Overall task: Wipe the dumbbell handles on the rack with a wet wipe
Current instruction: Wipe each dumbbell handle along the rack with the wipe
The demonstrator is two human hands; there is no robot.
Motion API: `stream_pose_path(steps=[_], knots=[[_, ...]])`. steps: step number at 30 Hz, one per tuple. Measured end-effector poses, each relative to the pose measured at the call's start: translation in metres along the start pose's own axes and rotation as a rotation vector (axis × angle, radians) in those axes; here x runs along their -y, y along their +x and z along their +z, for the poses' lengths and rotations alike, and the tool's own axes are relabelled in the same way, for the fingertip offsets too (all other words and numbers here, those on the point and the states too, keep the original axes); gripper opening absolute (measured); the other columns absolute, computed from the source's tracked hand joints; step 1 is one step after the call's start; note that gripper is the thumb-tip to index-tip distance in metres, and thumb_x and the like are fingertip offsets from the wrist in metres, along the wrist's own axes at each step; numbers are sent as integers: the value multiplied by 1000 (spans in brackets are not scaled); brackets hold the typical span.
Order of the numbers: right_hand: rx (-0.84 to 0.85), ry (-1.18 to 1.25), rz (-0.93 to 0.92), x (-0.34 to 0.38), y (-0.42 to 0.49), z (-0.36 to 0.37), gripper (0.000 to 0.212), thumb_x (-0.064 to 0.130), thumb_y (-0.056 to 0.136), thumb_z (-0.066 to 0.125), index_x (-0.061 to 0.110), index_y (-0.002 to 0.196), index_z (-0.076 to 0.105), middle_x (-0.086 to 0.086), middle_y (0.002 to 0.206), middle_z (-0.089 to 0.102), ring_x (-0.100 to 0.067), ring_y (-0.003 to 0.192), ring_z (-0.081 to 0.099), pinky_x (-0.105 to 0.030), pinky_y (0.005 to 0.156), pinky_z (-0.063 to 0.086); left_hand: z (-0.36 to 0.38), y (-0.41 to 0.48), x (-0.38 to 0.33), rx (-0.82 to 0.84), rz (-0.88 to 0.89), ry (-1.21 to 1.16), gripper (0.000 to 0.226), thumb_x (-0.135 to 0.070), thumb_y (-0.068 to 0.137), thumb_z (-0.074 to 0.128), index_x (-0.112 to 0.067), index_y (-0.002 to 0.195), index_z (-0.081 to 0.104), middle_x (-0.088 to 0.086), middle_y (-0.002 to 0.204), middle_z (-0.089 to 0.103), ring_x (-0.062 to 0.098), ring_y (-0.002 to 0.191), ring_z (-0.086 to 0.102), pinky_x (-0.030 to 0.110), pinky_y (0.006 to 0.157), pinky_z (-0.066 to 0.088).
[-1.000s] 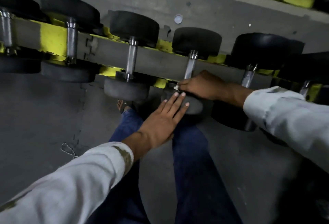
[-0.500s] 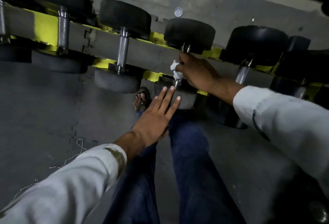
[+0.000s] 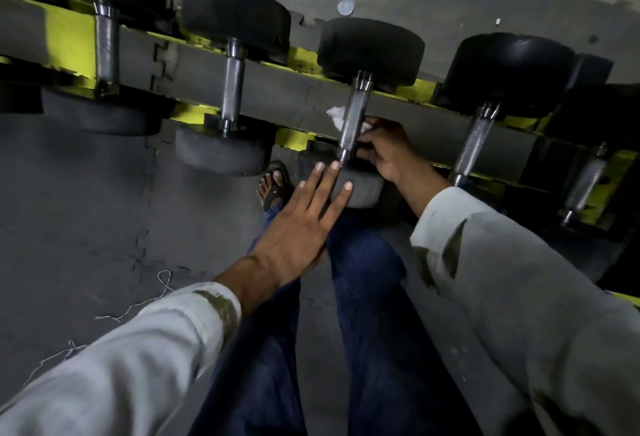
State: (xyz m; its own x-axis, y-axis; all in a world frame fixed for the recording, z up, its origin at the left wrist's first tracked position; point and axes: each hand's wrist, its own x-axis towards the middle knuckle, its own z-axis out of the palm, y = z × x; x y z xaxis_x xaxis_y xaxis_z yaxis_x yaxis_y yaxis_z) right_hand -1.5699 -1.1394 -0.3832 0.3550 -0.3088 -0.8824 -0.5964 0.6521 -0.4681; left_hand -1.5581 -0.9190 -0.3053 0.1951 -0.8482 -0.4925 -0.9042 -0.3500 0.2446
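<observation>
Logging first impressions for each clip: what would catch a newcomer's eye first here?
The right hand wraps a white wipe round the steel handle of the middle dumbbell. The left hand lies flat, fingertips on that dumbbell's near head. Black dumbbells line the yellow rack across the top.

The handle point(image 3: 354, 120) at the centre of the frame was bright steel, knurled rough along its middle and smooth at the collars. The dumbbell heads point(image 3: 370, 49) were matt black rubber; the head at upper right point(image 3: 509, 68) carried a slight gloss. The wet wipe point(image 3: 335, 114) looked soft, white and crumpled. The rack rail point(image 3: 69, 38) wore chipped yellow paint. The floor mats point(image 3: 86, 210) were dull grey, and the sleeves point(image 3: 138, 359) were pale woven cloth.
</observation>
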Motion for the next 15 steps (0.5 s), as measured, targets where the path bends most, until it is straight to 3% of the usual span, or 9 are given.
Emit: stream_pose_path(steps=[2,5,8,10,12,15], knots=[[-41,193,-13,10,9,-1,29,-14,90,48,6,98,66,-5,71,69,-15,61,64,-29,63,55,0,-1,1,-5,0,-5,114,-29,83,76,-9,165,-1,24,168,-16,42,157,-10,47,125,10],[-165,360,-23,26,39,5,26,-12,89,53,1,109,62,-15,89,63,-25,73,60,-33,69,56,2,0,3,8,15,-23,115,-32,83,75,-10,164,-3,23,168,-18,41,157,-12,47,126,14],[-242,384,-65,27,35,13,17,-4,83,64,13,87,60,-8,76,61,-19,64,58,-28,59,51,0,1,6,14,33,-21,113,-31,84,75,-10,165,-2,23,168,-18,41,157,-12,48,128,15],[-332,358,-124,24,17,18,19,-3,88,65,14,81,62,-4,73,65,-15,61,62,-31,63,51,-1,0,8,17,41,-22,113,-31,84,75,-10,165,-2,23,168,-18,41,157,-11,48,128,12],[-461,169,-359,16,-3,24,17,-3,87,66,13,82,66,-6,83,69,-16,72,65,-34,70,54,-4,0,10,35,56,-23,112,-31,85,73,-10,164,-4,24,168,-20,41,156,-13,47,127,8],[-496,-589,-768,4,-19,22,10,7,86,60,10,93,67,-11,106,64,-24,98,61,-36,85,50,-7,0,14,50,90,-12,109,-29,87,68,-9,164,-6,25,166,-23,42,155,-17,48,128,8]])
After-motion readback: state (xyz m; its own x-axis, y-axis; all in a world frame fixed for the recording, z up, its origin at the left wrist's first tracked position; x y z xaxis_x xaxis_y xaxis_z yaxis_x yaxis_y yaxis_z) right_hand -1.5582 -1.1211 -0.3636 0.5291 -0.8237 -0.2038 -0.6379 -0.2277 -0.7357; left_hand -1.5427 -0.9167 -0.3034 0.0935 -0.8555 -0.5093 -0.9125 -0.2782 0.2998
